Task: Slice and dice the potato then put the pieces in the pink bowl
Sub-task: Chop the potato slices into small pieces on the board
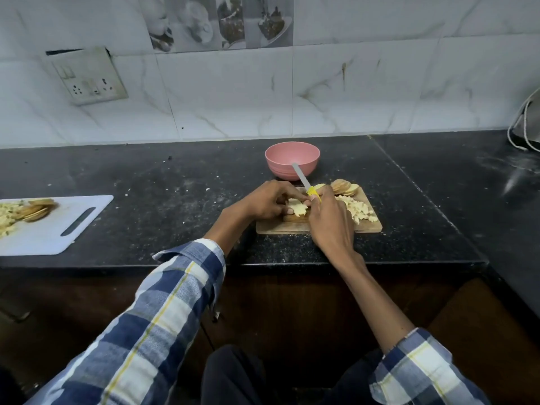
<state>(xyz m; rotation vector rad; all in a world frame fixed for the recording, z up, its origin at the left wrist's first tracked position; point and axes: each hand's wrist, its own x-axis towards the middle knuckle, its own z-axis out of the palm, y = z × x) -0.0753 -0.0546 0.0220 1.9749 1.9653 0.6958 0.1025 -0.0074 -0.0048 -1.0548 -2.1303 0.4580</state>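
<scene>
left hand [267, 201] pinching cut potato [296, 209] on wooden board [365, 228], right hand [328, 220] gripping yellow knife [306, 185], diced pile [358, 211] beside it, pink bowl [292, 159] just behind, no readable writing anywhere

I can read no words, brand names, numbers or signs anywhere in front of me. The picture tiles [222, 21] on the wall carry only images of food and crockery, and the switch plate [86, 76] bears no legible marking.

Dim, soft light; wide-angle edge distortion
</scene>
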